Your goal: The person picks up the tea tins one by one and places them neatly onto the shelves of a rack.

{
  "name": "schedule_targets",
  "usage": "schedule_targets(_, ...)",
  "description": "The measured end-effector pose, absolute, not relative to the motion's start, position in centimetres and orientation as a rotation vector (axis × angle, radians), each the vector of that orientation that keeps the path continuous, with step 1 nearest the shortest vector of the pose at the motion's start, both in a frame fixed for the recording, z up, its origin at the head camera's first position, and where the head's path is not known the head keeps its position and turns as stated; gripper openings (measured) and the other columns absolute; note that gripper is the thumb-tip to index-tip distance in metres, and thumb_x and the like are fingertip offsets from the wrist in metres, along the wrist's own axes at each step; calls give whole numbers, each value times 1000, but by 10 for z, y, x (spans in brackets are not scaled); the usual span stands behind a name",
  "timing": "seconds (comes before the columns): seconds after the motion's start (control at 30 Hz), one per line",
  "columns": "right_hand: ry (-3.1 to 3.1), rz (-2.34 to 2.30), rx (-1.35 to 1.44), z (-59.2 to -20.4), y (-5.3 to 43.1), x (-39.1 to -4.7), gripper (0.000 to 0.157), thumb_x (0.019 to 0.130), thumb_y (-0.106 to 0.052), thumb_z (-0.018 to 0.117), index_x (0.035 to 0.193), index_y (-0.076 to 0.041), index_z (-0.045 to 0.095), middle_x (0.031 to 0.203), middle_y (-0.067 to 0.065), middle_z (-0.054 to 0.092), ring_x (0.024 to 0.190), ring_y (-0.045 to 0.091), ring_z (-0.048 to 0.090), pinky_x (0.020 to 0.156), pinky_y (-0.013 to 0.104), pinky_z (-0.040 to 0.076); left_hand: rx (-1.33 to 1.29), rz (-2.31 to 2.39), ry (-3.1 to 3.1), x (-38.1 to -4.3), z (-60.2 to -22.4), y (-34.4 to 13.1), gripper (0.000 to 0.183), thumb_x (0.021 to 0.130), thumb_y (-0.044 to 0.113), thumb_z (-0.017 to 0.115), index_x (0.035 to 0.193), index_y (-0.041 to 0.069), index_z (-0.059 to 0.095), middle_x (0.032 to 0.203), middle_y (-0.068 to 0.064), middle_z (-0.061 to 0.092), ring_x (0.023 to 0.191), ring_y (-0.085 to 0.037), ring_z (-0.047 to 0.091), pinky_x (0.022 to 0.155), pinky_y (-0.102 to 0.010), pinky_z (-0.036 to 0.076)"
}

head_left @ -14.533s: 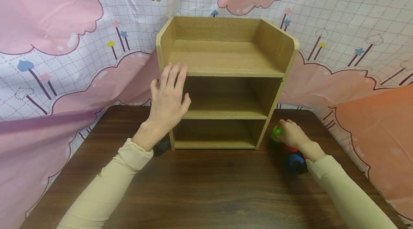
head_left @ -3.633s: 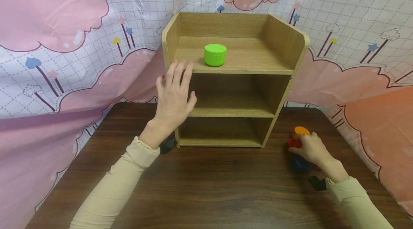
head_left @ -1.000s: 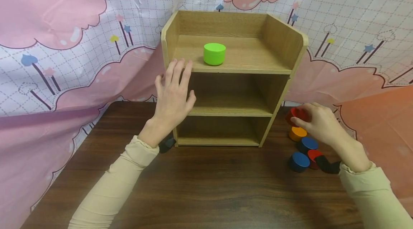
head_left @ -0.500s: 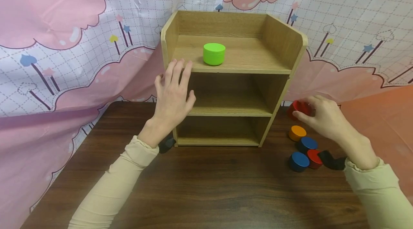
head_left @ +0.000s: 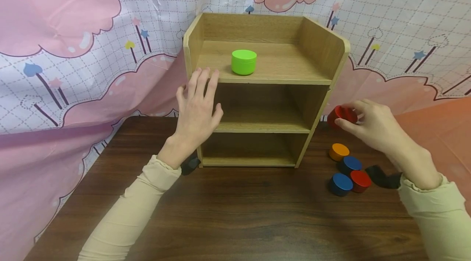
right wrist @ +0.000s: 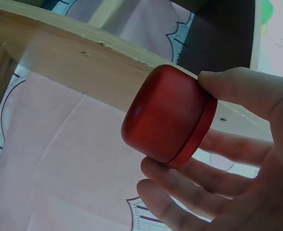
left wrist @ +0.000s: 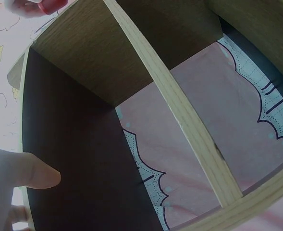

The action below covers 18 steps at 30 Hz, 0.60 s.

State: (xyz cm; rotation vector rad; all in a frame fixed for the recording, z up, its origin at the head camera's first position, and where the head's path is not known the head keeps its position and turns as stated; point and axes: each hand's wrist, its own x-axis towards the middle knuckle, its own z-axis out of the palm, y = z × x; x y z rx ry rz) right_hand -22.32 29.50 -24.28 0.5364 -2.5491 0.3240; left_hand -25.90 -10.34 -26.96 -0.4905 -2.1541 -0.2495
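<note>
My right hand (head_left: 375,126) grips a small round red tin (right wrist: 167,115) between thumb and fingers, held above the table to the right of the wooden shelf unit (head_left: 283,63). In the right wrist view the tin lies tilted, with a seam near one end. My left hand (head_left: 196,114) has its fingers stretched out, fingertips at the left front edge of the top shelf. A bright green round tin (head_left: 244,63) stands upright on that top shelf, near its front edge, a little right of the left fingertips.
Below the right hand, an orange tin (head_left: 339,152), a dark blue tin (head_left: 349,165), a lighter blue tin (head_left: 340,184) and another red tin (head_left: 360,181) stand clustered on the dark wood table (head_left: 235,212). A patterned cloth (head_left: 147,28) hangs behind the shelf unit.
Earlier the right hand was at the green tin on the table; that tin is now on the top shelf. The right hand has since lifted the red tin. The left hand stays put.
</note>
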Motion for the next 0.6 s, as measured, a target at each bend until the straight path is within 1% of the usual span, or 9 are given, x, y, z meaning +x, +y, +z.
schedule_targets(0.1, -2552, 334, 541, -237, 294, -222, 34, 77, -16, 78, 106, 0, 68, 93, 17, 70, 72, 31, 67, 64, 34, 51, -491, -246, -2156, -259, -270, -103, 74, 82, 18, 63, 148, 10, 31, 149, -11, 36, 142, -28, 25, 97, -57, 30)
schedule_targets(0.17, -2553, 346, 539, -233, 293, -221, 34, 77, -17, 78, 106, -2, 68, 92, 16, 70, 72, 30, 67, 63, 27, 49, -491, -246, -2157, -259, -270, -104, 74, 82, 18, 63, 148, 11, 31, 149, -11, 36, 142, -28, 25, 97, -57, 30)
schedule_targets(0.27, -2549, 368, 534, -227, 291, -219, 34, 77, -16, 78, 106, -2, 68, 90, 15, 71, 71, 30, 67, 62, 13, 43, -491, -246, -2157, -259, -270, -104, 74, 82, 18, 63, 148, 11, 31, 149, -11, 35, 142, -28, 25, 97, -57, 30)
schedule_targets(0.37, -2544, 373, 526, -221, 289, -218, 34, 77, -17, 78, 106, -3, 69, 89, 14, 72, 69, 28, 67, 61, 4, 37, -492, -247, -2153, -259, -270, -103, 75, 81, 17, 65, 148, 10, 32, 149, -11, 36, 142, -29, 26, 97, -57, 30)
schedule_targets(0.47, -2546, 376, 517, -214, 287, -217, 34, 77, -18, 79, 106, -4, 70, 89, 13, 72, 66, 16, 66, 61, 1, 35, -492, -248, -2148, -260, -270, -103, 77, 80, 17, 67, 148, 10, 32, 149, -11, 36, 142, -29, 26, 97, -57, 30)
schedule_targets(0.6, -2546, 395, 521, -206, 285, -216, 34, 77, -18, 78, 107, -5, 70, 89, 13, 72, 64, -7, 57, 61, 0, 36, -488, -240, -2144, -260, -270, -103, 77, 80, 17, 67, 148, 10, 32, 149, -11, 36, 141, -29, 26, 96, -57, 31)
